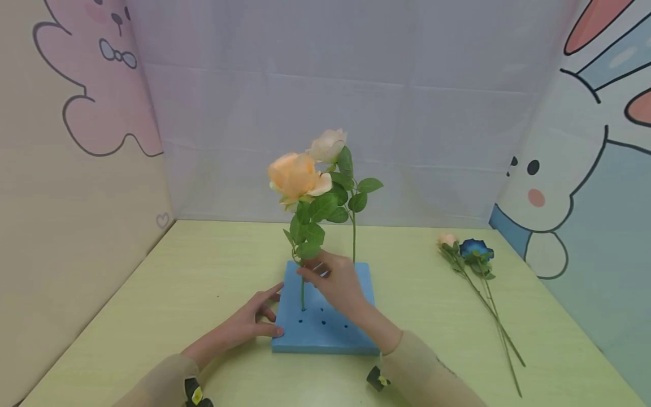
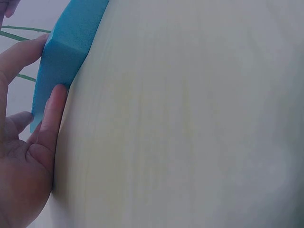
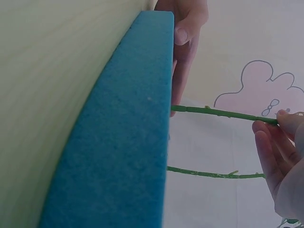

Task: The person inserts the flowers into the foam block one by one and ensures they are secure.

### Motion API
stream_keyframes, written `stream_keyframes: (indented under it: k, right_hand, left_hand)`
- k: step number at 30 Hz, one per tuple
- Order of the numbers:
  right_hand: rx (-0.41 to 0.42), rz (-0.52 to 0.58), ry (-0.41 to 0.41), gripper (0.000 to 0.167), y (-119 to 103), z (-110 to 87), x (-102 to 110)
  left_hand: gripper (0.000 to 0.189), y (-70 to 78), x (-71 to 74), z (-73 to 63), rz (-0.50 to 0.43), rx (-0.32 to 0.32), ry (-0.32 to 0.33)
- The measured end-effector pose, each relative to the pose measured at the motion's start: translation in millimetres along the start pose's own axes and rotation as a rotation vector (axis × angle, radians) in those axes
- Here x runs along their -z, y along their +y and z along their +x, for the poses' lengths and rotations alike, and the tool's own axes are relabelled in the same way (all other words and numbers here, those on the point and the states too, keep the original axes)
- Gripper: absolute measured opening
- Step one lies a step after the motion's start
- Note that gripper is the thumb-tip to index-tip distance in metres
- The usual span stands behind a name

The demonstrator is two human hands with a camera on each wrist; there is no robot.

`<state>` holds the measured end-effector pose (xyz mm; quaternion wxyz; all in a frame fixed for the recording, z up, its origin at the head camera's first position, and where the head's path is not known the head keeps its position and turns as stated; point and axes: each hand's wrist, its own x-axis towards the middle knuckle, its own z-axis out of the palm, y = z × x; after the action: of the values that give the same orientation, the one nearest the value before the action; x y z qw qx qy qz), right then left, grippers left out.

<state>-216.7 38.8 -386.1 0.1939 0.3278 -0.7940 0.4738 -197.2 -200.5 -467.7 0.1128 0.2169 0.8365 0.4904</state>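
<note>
My right hand (image 1: pixel 339 284) pinches the green stem of a peach artificial rose (image 1: pixel 295 176) between thumb and fingers. The stem stands upright with its lower end at a hole in the blue foam block (image 1: pixel 330 339). In the right wrist view, the pinched stem (image 3: pixel 228 113) meets the block's face. My left hand (image 1: pixel 250 322) lies at the block's left side, thumb and fingers spread along that edge and touching it. Behind the peach rose, a white rose (image 1: pixel 328 146) with green leaves stands upright at the back of the block.
Several small holes dot the block's top. To the right on the pale table (image 1: pixel 417 316) lie a small peach rose (image 1: pixel 447 239) and a blue rose (image 1: pixel 476 249), their long stems crossing toward the front. Cloth-like walls with cartoon animals surround the table.
</note>
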Motion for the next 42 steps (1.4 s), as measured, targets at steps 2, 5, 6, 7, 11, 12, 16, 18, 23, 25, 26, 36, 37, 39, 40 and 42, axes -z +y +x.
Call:
stream_keyframes:
  k: [2, 5, 6, 7, 11, 12, 16, 18, 23, 25, 26, 36, 37, 39, 40, 42]
  right_hand:
    - [-0.024, 0.003, -0.017, 0.017, 0.5, -0.3, -0.2]
    - [-0.049, 0.007, -0.040, 0.018, 1.9, -0.3, -0.4]
    - [-0.064, 0.014, -0.052, 0.019, 2.0, -0.2, -0.4]
    - [-0.072, 0.017, -0.063, 0.019, 1.9, -0.2, -0.3]
    - [-0.111, 0.051, -0.119, 0.019, 1.3, -0.4, 0.3]
    - [-0.122, 0.060, -0.133, 0.019, 1.4, -0.8, 0.3]
    - [-0.141, 0.077, -0.171, 0.020, 3.7, -2.5, 0.1]
    - [-0.140, 0.082, -0.182, 0.021, 5.0, -3.3, -0.2]
    - [-0.121, 0.072, -0.195, 0.020, 6.7, -4.3, -0.4]
    - [-0.116, 0.066, -0.200, 0.019, 6.4, -4.5, -0.3]
    - [-0.114, 0.063, -0.203, 0.019, 6.2, -4.7, -0.3]
    - [-0.149, 0.039, -0.243, 0.017, 9.4, -8.8, -3.3]
    - [-0.138, 0.035, -0.241, 0.017, 9.7, -9.1, -3.7]
    - [-0.135, 0.028, -0.237, 0.015, 9.9, -9.4, -4.3]
    - [-0.134, 0.029, -0.236, 0.015, 9.8, -9.7, -4.4]
    - [-0.141, 0.032, -0.241, 0.013, 9.5, -10.2, -4.5]
  left_hand:
    - [0.098, 0.5, 0.6, 0.5, -0.003, -0.010, -0.001]
    - [0.098, 0.7, 0.8, 0.9, -0.006, -0.016, 0.001]
    - [0.098, 0.5, 0.8, 0.9, -0.003, -0.017, 0.002]
    - [0.098, -0.1, 0.7, 1.0, 0.000, -0.018, 0.003]
    - [0.098, -1.8, 0.0, 1.1, 0.004, 0.005, 0.009]
    - [0.098, -2.3, -0.3, 1.1, 0.003, 0.006, 0.009]
    - [0.098, -2.4, -0.9, 0.7, 0.008, -0.003, 0.011]
    - [0.097, -2.5, -0.6, 0.5, 0.010, -0.014, 0.010]
    - [0.096, -2.3, -0.4, 0.6, 0.012, -0.019, 0.011]
    - [0.096, -2.2, -0.7, 0.8, 0.015, -0.013, 0.012]
    - [0.096, -2.3, -0.9, 0.9, 0.019, -0.008, 0.014]
    - [0.096, -3.5, -0.8, 0.4, 0.017, -0.040, 0.018]
    - [0.096, -3.1, -0.7, 0.2, 0.015, -0.041, 0.019]
    - [0.096, -2.4, -0.6, -0.1, 0.007, -0.041, 0.019]
    - [0.096, -2.0, -0.6, -0.3, 0.005, -0.038, 0.017]
    - [0.096, -1.4, -0.6, -0.4, -0.001, -0.036, 0.017]
